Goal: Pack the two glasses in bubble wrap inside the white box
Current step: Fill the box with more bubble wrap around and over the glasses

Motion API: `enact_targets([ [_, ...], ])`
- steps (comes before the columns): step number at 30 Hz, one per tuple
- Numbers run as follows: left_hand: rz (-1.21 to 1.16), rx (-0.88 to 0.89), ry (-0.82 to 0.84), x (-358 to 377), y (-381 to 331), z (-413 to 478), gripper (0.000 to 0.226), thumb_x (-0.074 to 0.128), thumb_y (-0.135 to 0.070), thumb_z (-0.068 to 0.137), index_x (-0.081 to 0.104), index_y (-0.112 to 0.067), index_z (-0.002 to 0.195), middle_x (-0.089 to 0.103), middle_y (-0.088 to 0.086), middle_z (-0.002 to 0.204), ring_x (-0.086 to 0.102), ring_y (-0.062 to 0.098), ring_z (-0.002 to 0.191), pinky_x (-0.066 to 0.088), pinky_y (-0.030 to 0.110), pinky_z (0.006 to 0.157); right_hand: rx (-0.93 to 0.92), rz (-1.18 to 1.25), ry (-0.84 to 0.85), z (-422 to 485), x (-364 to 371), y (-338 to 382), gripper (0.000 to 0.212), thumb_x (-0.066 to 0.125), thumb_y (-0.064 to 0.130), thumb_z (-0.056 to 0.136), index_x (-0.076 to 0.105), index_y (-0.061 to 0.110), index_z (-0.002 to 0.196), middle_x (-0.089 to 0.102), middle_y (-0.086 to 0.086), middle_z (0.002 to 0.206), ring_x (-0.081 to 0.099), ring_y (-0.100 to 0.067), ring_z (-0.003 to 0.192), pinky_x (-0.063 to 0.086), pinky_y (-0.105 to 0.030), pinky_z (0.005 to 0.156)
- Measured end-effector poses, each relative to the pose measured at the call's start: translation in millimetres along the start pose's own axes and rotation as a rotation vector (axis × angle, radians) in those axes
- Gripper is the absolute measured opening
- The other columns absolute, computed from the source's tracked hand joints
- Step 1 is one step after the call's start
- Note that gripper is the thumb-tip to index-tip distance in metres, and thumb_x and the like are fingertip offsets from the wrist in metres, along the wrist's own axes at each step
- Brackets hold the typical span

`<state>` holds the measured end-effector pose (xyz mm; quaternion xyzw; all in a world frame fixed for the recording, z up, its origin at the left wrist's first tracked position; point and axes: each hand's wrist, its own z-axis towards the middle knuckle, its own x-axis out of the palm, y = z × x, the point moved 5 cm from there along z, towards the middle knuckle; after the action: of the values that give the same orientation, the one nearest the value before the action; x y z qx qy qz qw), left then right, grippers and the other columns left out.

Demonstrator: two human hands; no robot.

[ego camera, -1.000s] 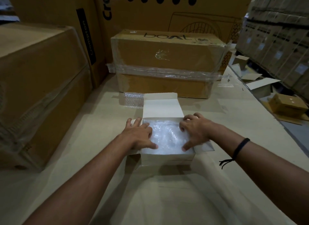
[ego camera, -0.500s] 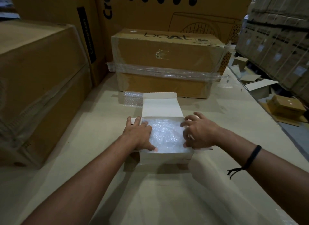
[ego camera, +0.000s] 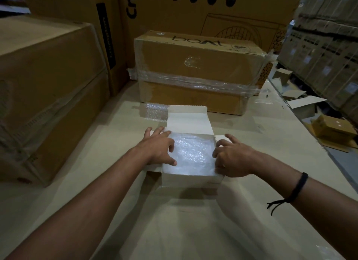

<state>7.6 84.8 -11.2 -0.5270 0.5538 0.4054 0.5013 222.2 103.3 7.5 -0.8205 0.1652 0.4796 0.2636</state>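
Head view: the left hand (ego camera: 158, 149) lies flat with fingers spread, pressing the bubble wrap (ego camera: 191, 155) at the left edge of the white box (ego camera: 190, 180). The right hand (ego camera: 230, 159) has slid off the wrap to the right side flap (ego camera: 219, 138), fingers bent; whether it grips is unclear. No glasses show, presumably because they lie beneath the wrap. Tucking looks finished, and folding the flaps likely follows.
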Motion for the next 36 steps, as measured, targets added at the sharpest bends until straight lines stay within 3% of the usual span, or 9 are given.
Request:
enact_targets([
  [3, 0.022, -0.007, -0.011, -1, -2, 2, 0.056, 0.075, -0.059, 0.069, 0.049, -0.03, 0.109, 0.044, 0.001, 0.146, 0.014, 0.023, 0.146, -0.002, 0.053, 0.115, -0.005, 0.009, 0.031, 5, 11, 2, 0.038, 0.037, 0.045, 0.097, 0.071, 0.029, 0.101, 0.059, 0.007, 0.128, 0.029, -0.023, 0.139, -0.002, -0.056, 0.116],
  [7, 0.076, -0.061, 0.058, 3, -3, 7, 0.097, 0.077, -0.063, 0.065, 0.032, -0.026, 0.143, 0.039, 0.006, 0.15, 0.017, 0.025, 0.146, -0.007, 0.057, 0.115, -0.012, 0.021, 0.086, 13, 13, 0, 0.035, 0.041, 0.045, 0.095, 0.071, 0.026, 0.089, 0.063, 0.006, 0.125, 0.028, -0.02, 0.143, -0.005, -0.056, 0.118],
  [10, 0.152, -0.07, 0.111, 1, -8, 16, 0.104, 0.077, -0.065, 0.062, 0.033, -0.025, 0.147, 0.04, 0.007, 0.15, 0.017, 0.028, 0.145, -0.011, 0.059, 0.112, 0.025, 0.163, 0.095, 16, 0, -5, 0.023, 0.057, 0.046, 0.09, 0.068, 0.025, 0.089, 0.069, 0.005, 0.105, 0.055, -0.016, 0.114, 0.03, -0.045, 0.114],
  [12, 0.192, -0.07, 0.138, 2, -11, 21, 0.099, 0.077, -0.066, 0.061, 0.041, -0.026, 0.144, 0.041, 0.005, 0.15, 0.016, 0.031, 0.144, -0.012, 0.06, 0.111, 0.087, 0.319, 0.005, 19, -16, -14, 0.02, 0.067, 0.042, 0.086, 0.065, 0.026, 0.097, 0.066, 0.003, 0.102, 0.059, -0.016, 0.095, 0.051, -0.036, 0.088],
  [18, 0.235, -0.071, 0.137, 4, -12, 29, 0.087, 0.076, -0.066, 0.06, 0.052, -0.03, 0.135, 0.043, 0.005, 0.147, 0.02, 0.033, 0.14, -0.009, 0.061, 0.111, 0.142, 0.485, -0.097, 65, -28, -20, 0.066, 0.043, -0.005, 0.082, 0.043, 0.016, 0.145, 0.046, -0.003, 0.148, 0.044, -0.021, 0.134, 0.037, -0.031, 0.108],
  [22, 0.324, -0.061, 0.094, 6, -11, 28, 0.09, 0.074, -0.07, 0.059, 0.052, -0.028, 0.136, 0.038, 0.009, 0.147, 0.022, 0.033, 0.138, -0.003, 0.06, 0.112, 0.122, 0.375, 0.03, 100, 1, -10, 0.058, 0.046, 0.008, 0.088, 0.043, 0.022, 0.145, 0.047, -0.005, 0.146, 0.047, -0.026, 0.131, 0.038, -0.039, 0.11],
  [26, 0.378, -0.021, -0.009, 6, -14, 26, 0.086, 0.073, -0.072, 0.058, 0.057, -0.026, 0.129, 0.036, 0.007, 0.146, 0.024, 0.032, 0.137, -0.001, 0.059, 0.112, 0.143, 0.404, -0.057, 102, -9, -16, 0.054, 0.042, 0.004, 0.088, 0.053, 0.022, 0.137, 0.057, -0.004, 0.136, 0.054, -0.026, 0.12, 0.045, -0.035, 0.1],
  [29, 0.325, -0.038, 0.022, 9, -10, 26, 0.092, 0.072, -0.072, 0.06, 0.05, -0.027, 0.137, 0.037, 0.003, 0.15, 0.021, 0.033, 0.141, -0.005, 0.061, 0.112, 0.177, 0.52, -0.205, 100, -22, -18, 0.061, 0.04, -0.005, 0.083, 0.053, 0.019, 0.137, 0.06, -0.004, 0.134, 0.055, -0.024, 0.121, 0.047, -0.036, 0.101],
  [36, 0.16, -0.092, 0.075, 8, -5, 23, 0.107, 0.079, -0.064, 0.059, 0.03, -0.028, 0.146, 0.037, 0.002, 0.152, 0.017, 0.033, 0.145, -0.007, 0.06, 0.114, 0.056, 0.522, -0.074, 103, -20, -9, 0.058, 0.041, -0.005, 0.087, 0.052, 0.017, 0.139, 0.055, -0.003, 0.141, 0.052, -0.026, 0.126, 0.039, -0.036, 0.107],
])
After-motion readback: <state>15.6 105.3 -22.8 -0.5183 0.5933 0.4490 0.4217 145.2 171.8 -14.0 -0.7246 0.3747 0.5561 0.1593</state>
